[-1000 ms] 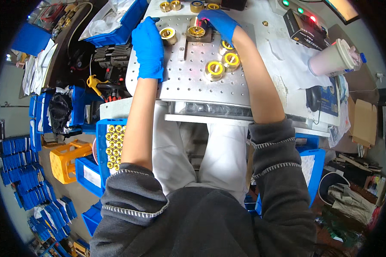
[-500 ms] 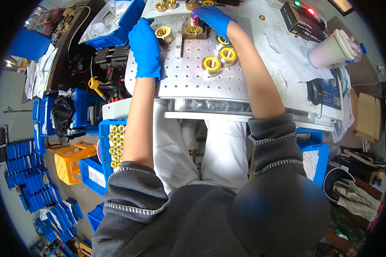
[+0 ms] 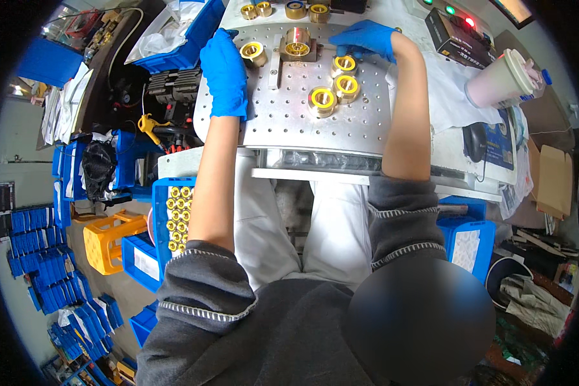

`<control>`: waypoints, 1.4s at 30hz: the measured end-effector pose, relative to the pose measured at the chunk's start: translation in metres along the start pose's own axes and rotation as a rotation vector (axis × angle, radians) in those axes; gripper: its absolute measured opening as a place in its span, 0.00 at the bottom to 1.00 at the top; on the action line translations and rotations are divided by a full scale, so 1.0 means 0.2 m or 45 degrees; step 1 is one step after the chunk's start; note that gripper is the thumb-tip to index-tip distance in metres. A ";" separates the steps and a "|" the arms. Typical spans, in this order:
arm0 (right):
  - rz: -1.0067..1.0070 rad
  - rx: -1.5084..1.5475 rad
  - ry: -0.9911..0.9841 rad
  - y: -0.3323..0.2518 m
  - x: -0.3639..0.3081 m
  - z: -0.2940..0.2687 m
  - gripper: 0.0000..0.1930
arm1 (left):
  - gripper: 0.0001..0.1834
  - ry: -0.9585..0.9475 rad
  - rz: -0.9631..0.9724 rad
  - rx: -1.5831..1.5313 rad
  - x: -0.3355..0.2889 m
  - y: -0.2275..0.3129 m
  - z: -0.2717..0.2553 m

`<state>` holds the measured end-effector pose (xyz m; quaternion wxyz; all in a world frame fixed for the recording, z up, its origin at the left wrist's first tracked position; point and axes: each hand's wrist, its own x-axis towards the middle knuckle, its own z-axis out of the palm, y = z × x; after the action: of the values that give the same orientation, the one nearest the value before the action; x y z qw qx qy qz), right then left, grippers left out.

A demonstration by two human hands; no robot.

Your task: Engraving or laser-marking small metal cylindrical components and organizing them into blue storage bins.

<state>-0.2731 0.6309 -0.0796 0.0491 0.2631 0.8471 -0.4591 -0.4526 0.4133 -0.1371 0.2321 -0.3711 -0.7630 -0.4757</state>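
Note:
Blue gloves cover both hands. My left hand is closed at the upper left of the perforated metal plate; what its curled fingers hold, if anything, is hidden. Beside it stands a brass ring with a yellow inner band. A brass cylinder with a reddish glow on top sits in a small block fixture. To the fixture's right, my right hand has bent fingers near a thin pale rod; its grip is not clear. Several yellow-banded brass rings stand below it, and a flat metal bar lies left of the fixture.
More brass rings line the plate's far edge. At right are a lidded cup, a black box and a computer mouse. Blue bins stand left, with a blue tray of brass parts beside my leg.
My right hand has left the top of the brass cylinder and moved right, beside the fixture. The cylinder is now uncovered. My left hand has stayed near its ring.

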 end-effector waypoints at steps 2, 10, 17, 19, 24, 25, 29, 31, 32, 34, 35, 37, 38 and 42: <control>-0.066 -0.046 -0.007 0.01 -0.09 -0.03 0.17 | 0.27 0.009 -0.004 -0.002 0.00 0.01 0.03; 0.077 0.065 -0.108 -0.07 -0.16 -0.01 0.17 | 0.28 -0.003 -0.033 -0.046 0.00 0.00 -0.01; 0.087 0.165 -0.095 -0.04 -0.13 -0.02 0.16 | 0.14 -0.010 0.017 -0.082 0.00 0.02 -0.01; 0.100 0.174 -0.089 -0.03 -0.13 -0.03 0.16 | 0.14 -0.004 0.021 -0.098 0.00 0.02 -0.01; 0.124 0.182 -0.083 -0.05 -0.14 -0.03 0.18 | 0.14 -0.018 0.073 0.012 0.00 -0.03 0.00; 0.147 0.157 -0.108 -0.06 -0.15 -0.03 0.18 | 0.14 -0.024 0.088 0.032 0.00 -0.03 0.00; 0.136 0.148 -0.013 -0.08 -0.20 0.01 0.19 | 0.14 -0.074 -0.095 -0.071 0.01 0.02 -0.01; 0.058 -0.012 0.056 -0.08 -0.20 0.02 0.20 | 0.15 -0.033 0.071 -0.032 0.01 0.05 0.00; 0.053 -0.006 0.048 -0.09 -0.19 0.04 0.20 | 0.15 -0.035 0.071 -0.021 0.00 0.03 -0.01; 0.006 -0.218 0.038 -0.12 -0.16 0.07 0.20 | 0.28 -0.063 -0.082 -0.029 0.00 0.00 -0.03; 0.010 -0.217 0.041 -0.10 -0.15 0.06 0.20 | 0.28 -0.067 -0.080 -0.034 0.00 0.01 -0.02; -0.132 -0.345 -0.030 -0.06 -0.12 0.03 0.19 | 0.28 -0.068 -0.130 -0.119 0.00 0.02 -0.02; -0.133 -0.344 -0.031 -0.05 -0.11 0.03 0.19 | 0.28 -0.069 -0.129 -0.117 0.00 0.02 -0.02; 0.052 0.164 -0.006 -0.01 -0.11 0.01 0.18 | 0.28 -0.050 -0.085 -0.153 0.00 0.00 -0.01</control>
<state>-0.2552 0.6194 -0.0721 0.0435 0.2819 0.8102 -0.5121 -0.4533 0.4123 -0.1362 0.1785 -0.3680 -0.7495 -0.5206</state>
